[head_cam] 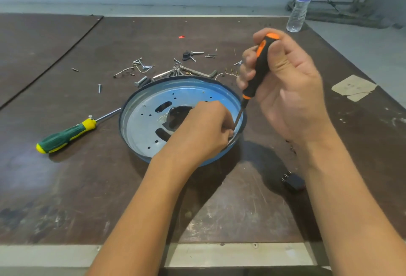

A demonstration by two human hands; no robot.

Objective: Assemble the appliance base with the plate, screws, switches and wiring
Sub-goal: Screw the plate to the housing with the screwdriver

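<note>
Scuffed brown table (pixel 87 188) under a pale wall; the blue appliance base (pixel 136 100) sits mid-table, and I place everything else from it. Its metal plate (pixel 142 130) lies inside the base, holes and slots showing.

From my end, the right hand (pixel 285 91) hangs above the base's right rim, clenched round the handle of the orange-and-black screwdriver (pixel 260 67). The shaft runs down and a little leftward, and its tip lands just inside that rim. The left hand (pixel 204 130) reaches in across the base's near rim and rests on the plate, fingers curled tight at the driver's tip. They hide the tip, so I cannot tell whether they pinch a screw or only steady the shaft; a screw being started seems likely.

As I judge it, the coming move turns on the driver's long axis. It leans rather than standing square to the plate, and the left hand is nearer the hole.

Loose screws (pixel 142 66) and an Allen key (pixel 204 73) lie beyond the base's far rim. A green-and-yellow screwdriver (pixel 66 136) lies to its left, and a black switch (pixel 294 182) lies off its near right.
</note>
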